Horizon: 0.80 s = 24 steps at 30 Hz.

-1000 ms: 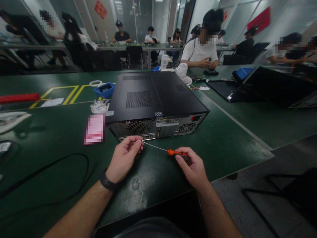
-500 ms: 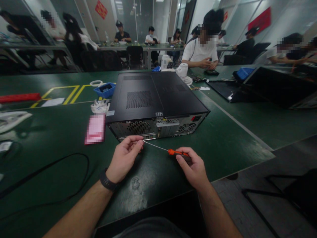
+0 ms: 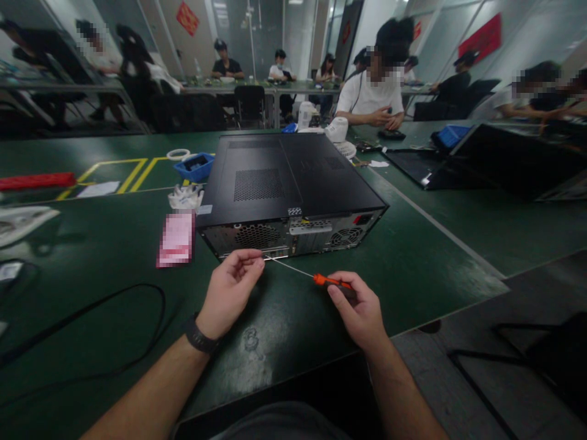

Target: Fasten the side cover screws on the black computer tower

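A black desktop computer case [image 3: 316, 174] lies flat on the green table, its rear panel with a fan grille and ports facing me. My right hand [image 3: 360, 305] is wrapped round the orange and black handle of a screwdriver [image 3: 320, 280]. The thin shaft points left, its tip close to the fingertips of my left hand [image 3: 236, 284], in front of the panel's lower edge. Thumb and fingers of that left hand are pinched together; whatever is between them is too small to make out. A black band is on my left wrist.
Left of the case are a blue tray [image 3: 195, 166], white gloves [image 3: 186, 197], a pink packet [image 3: 177, 239] and a black cable [image 3: 158, 287]. A white fan [image 3: 338, 131] stands behind. To the right lies a dark open panel [image 3: 426, 165]. A co-worker [image 3: 378, 98] sits opposite.
The screwdriver and my right hand have shifted slightly right, drawing the tip a little out from my left fingertips. The case has stayed put.
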Each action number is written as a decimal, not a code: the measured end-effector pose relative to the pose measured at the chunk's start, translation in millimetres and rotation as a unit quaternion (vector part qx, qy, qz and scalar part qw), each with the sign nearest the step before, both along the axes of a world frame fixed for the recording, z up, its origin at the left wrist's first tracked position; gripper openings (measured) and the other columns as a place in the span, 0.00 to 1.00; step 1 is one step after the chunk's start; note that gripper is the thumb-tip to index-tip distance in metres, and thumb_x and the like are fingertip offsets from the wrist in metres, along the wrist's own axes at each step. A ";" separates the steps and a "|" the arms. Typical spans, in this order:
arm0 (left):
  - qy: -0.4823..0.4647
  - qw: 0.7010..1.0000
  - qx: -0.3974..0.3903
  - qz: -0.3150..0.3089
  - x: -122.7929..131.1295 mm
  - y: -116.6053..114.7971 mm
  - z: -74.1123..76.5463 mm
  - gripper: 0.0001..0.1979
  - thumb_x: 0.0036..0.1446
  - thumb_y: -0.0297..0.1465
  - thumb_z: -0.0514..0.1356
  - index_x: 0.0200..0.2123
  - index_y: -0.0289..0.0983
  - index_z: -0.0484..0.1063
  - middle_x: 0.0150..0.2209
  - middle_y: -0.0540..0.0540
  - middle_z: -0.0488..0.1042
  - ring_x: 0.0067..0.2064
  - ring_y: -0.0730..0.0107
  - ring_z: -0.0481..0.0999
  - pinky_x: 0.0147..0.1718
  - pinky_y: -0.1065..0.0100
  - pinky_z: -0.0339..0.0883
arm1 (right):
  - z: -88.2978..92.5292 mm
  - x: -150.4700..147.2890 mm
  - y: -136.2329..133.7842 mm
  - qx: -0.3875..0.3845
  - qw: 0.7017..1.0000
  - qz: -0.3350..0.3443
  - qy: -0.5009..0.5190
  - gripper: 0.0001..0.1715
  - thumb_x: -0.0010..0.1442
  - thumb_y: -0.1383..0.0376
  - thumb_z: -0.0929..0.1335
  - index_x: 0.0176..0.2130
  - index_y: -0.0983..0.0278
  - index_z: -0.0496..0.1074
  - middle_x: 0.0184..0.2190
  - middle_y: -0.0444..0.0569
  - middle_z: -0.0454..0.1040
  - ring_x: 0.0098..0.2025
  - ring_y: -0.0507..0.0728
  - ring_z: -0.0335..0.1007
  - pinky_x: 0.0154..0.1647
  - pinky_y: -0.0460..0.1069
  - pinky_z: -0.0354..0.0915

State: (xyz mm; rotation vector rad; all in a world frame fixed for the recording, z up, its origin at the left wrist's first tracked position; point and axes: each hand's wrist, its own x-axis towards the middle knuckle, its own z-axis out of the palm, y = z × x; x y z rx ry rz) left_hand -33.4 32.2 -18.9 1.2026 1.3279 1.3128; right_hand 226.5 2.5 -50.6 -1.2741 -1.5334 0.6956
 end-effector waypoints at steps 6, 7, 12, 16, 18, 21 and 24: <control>0.031 0.997 0.046 0.047 -2.0 0.3 -1.1 0.17 0.54 0.41 0.69 0.43 0.37 0.77 0.36 0.48 0.79 0.36 0.72 0.77 0.39 0.69 0.72 | 1.0 -1.4 -0.9 0.005 1.000 -0.020 0.011 0.11 0.64 0.56 0.70 0.42 0.59 0.76 0.36 0.45 0.79 0.34 0.53 0.75 0.37 0.48 0.70; 0.039 0.997 0.050 0.053 -2.1 0.3 -0.7 0.16 0.53 0.41 0.69 0.41 0.37 0.77 0.37 0.48 0.79 0.37 0.71 0.77 0.39 0.69 0.72 | 2.4 -1.9 -0.9 0.009 1.000 -0.021 0.010 0.10 0.64 0.56 0.70 0.42 0.59 0.76 0.36 0.45 0.79 0.34 0.53 0.75 0.36 0.48 0.70; 0.070 0.995 0.050 0.058 -0.9 -1.0 2.6 0.14 0.52 0.41 0.70 0.37 0.37 0.80 0.36 0.46 0.81 0.36 0.68 0.79 0.38 0.67 0.74 | 5.8 -3.1 -0.7 0.021 0.999 -0.022 0.010 0.09 0.63 0.57 0.70 0.41 0.59 0.76 0.35 0.45 0.79 0.32 0.53 0.74 0.35 0.47 0.70; 0.108 0.992 0.041 0.050 -0.3 -2.8 4.7 0.14 0.51 0.41 0.70 0.36 0.37 0.80 0.34 0.46 0.82 0.32 0.69 0.77 0.33 0.68 0.72 | 3.4 -1.8 -1.2 0.012 1.000 -0.025 0.013 0.10 0.63 0.57 0.70 0.42 0.59 0.76 0.36 0.45 0.79 0.33 0.53 0.74 0.37 0.48 0.71; 0.120 0.991 0.043 0.049 -0.6 -3.4 5.1 0.14 0.51 0.41 0.70 0.35 0.37 0.81 0.33 0.46 0.82 0.32 0.69 0.76 0.32 0.68 0.71 | 2.8 -1.5 -1.1 0.011 0.999 -0.028 0.013 0.10 0.63 0.57 0.71 0.42 0.59 0.76 0.36 0.46 0.79 0.33 0.53 0.75 0.37 0.48 0.71; 0.129 0.989 0.046 0.047 -1.5 -3.8 5.2 0.13 0.51 0.40 0.70 0.34 0.37 0.80 0.32 0.47 0.81 0.31 0.70 0.75 0.31 0.69 0.70 | 3.9 -2.4 -0.5 0.019 0.999 -0.034 0.017 0.09 0.63 0.57 0.71 0.42 0.59 0.76 0.36 0.45 0.79 0.33 0.53 0.75 0.38 0.48 0.72; 0.134 0.989 0.047 0.045 -2.0 -3.8 5.0 0.13 0.51 0.40 0.70 0.34 0.37 0.80 0.32 0.47 0.81 0.30 0.71 0.74 0.31 0.69 0.70 | 5.4 -3.8 -0.2 0.028 0.999 -0.038 0.026 0.09 0.63 0.57 0.71 0.41 0.59 0.76 0.36 0.45 0.80 0.33 0.53 0.76 0.37 0.47 0.72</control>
